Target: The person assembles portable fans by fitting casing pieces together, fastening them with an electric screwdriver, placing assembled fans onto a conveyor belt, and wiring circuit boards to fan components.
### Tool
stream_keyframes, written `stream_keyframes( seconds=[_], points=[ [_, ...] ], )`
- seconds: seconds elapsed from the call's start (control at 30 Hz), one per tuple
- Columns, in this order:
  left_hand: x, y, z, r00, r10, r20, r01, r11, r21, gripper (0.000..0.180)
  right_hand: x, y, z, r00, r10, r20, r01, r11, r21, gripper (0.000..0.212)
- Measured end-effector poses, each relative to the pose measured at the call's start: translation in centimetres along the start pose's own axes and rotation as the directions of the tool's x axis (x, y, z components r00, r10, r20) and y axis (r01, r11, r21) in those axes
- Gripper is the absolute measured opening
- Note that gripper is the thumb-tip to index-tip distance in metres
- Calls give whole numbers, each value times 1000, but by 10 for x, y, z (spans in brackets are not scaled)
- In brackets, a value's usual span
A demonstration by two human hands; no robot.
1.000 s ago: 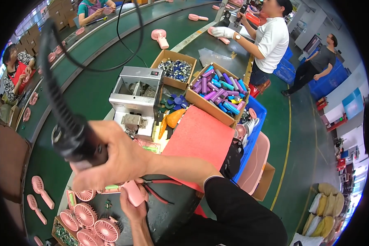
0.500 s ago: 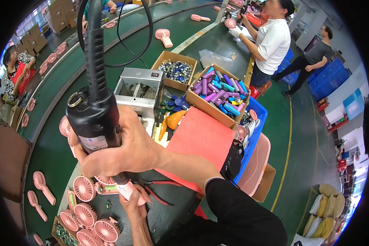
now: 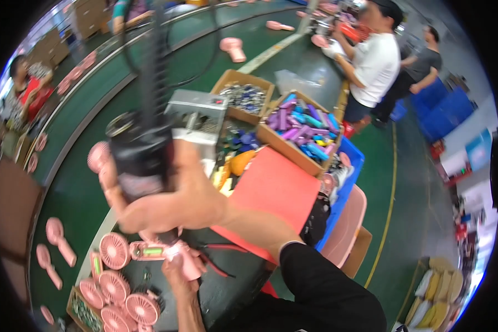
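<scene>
My right hand (image 3: 196, 193) is wrapped round the black body of an electric screwdriver (image 3: 141, 152), blurred by motion, its ribbed cable rising from the top. The tool's lower end comes down to a pink fan handle (image 3: 191, 266), where a light shines; whether the bit touches it I cannot tell. My left hand (image 3: 177, 279) grips that handle low over the dark bench. Beside it, an opened pink fan (image 3: 148, 251) shows a green battery. Pliers with red handles (image 3: 218, 264) lie just right of the left hand. Several pink fans (image 3: 115, 285) are heaped to the left.
Ahead stand a metal machine (image 3: 196, 116), a box of small metal parts (image 3: 243, 97) and a box of coloured batteries (image 3: 299, 127). A red sheet (image 3: 274, 199) covers the bench beside a blue crate (image 3: 343, 193). The green conveyor (image 3: 83, 182) carries fans; co-workers are beyond.
The picture has shifted slightly and blurred. The pink handle in my left hand has turned more upright, and more of the opened fan with the battery shows. Both hands keep their holds.
</scene>
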State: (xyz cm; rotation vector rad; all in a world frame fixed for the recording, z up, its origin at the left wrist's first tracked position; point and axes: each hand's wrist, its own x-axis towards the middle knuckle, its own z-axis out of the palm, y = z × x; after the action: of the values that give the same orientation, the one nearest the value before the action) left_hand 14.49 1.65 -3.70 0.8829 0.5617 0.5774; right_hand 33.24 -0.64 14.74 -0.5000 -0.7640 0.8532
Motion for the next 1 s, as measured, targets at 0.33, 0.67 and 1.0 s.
stream_keyframes(
  seconds=[0.33, 0.67, 1.0],
  points=[
    [5, -2, 6, 987, -65, 148, 80, 992, -98, 21, 3, -24, -26, 898, -413, 151, 432, 893, -124, 76],
    [0, 1, 11, 989, -127, 79, 137, 980, -142, 23, -4, -20, -14, 908, -420, 2, 406, 878, -253, 76],
    [-16, 11, 29, 986, -164, -18, 161, 983, -88, 34, -15, -36, -17, 908, -412, 74, 419, 894, -160, 68]
  ],
)
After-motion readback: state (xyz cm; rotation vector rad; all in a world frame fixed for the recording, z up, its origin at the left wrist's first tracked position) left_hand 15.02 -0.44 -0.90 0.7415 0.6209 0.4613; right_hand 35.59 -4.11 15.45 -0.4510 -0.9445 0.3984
